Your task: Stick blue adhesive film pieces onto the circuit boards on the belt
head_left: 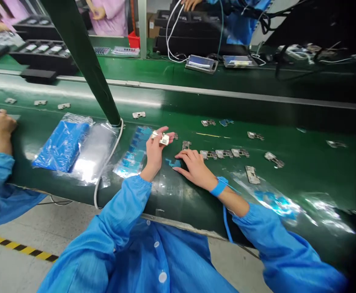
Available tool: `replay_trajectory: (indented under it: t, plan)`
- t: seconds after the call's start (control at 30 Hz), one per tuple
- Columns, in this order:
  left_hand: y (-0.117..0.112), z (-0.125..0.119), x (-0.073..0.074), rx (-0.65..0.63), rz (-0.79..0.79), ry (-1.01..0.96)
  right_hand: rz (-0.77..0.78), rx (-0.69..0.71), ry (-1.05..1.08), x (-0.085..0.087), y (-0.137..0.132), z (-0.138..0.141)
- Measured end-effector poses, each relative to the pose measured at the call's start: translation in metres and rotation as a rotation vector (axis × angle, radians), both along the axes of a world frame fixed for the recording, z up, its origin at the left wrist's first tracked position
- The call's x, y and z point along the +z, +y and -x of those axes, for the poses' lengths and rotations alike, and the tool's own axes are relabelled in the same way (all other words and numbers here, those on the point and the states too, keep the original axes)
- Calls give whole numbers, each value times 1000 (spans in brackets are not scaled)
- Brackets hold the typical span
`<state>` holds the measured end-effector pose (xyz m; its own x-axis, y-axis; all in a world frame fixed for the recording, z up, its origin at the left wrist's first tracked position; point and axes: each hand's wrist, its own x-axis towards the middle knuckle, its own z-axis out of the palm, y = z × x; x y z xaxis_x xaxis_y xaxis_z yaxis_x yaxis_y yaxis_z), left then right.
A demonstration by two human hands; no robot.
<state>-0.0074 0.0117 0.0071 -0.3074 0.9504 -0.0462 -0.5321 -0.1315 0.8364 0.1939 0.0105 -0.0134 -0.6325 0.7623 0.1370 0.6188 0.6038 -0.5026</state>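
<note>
My left hand holds a small circuit board with pale metal shields, raised above the bench between thumb and fingers. A cut piece of blue film lies close by on a clear plastic sheet. Over it reaches my right hand, with thumb and forefinger apart at its edge; whether they touch it I cannot tell. A strip of blue film pieces lies left of my left hand. Right of my right hand's fingers, several similar boards sit in a row.
A green post rises from the bench, a white cable at its foot. Beside it lies a bagged blue packet. More boards and shiny film are on the right. A co-worker's hand is at far left.
</note>
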Motion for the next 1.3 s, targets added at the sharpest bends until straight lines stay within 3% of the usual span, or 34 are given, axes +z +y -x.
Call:
replay_trajectory:
  t: [0.2, 0.33, 0.47, 0.57, 0.67, 0.73, 0.9, 1.0, 1.07, 1.13, 1.3]
  plan:
    - [4, 3, -2, 12, 14, 104, -163, 24, -53, -20, -1, 2]
    - [0, 13, 6, 17, 44, 207, -311, 64, -48, -28, -3, -2]
    - [-19, 29, 22, -45, 103, 375, -442, 125, -25, -45, -11, -6]
    - [-46, 40, 32, -119, 171, 546, -450, 111, 13, -52, -14, -5]
    - [-76, 48, 35, -111, 256, 725, -329, 112, 129, -47, -15, -4]
    - [-93, 51, 32, -149, 319, 823, -156, 86, 249, -38, -17, -4]
    - [-119, 43, 24, -424, 408, 900, 606, -99, 673, -10, -27, -4]
    - [-130, 41, 28, -497, 431, 877, 869, -221, 943, -3, -28, -5]
    - [-139, 49, 36, -510, 438, 867, 896, -299, 1081, -3, -23, -7]
    - [-145, 71, 48, -451, 447, 883, 816, -346, 1114, -4, -17, -11]
    - [-139, 172, 80, 29, 564, 1017, 540, -374, 816, -6, -6, -22]
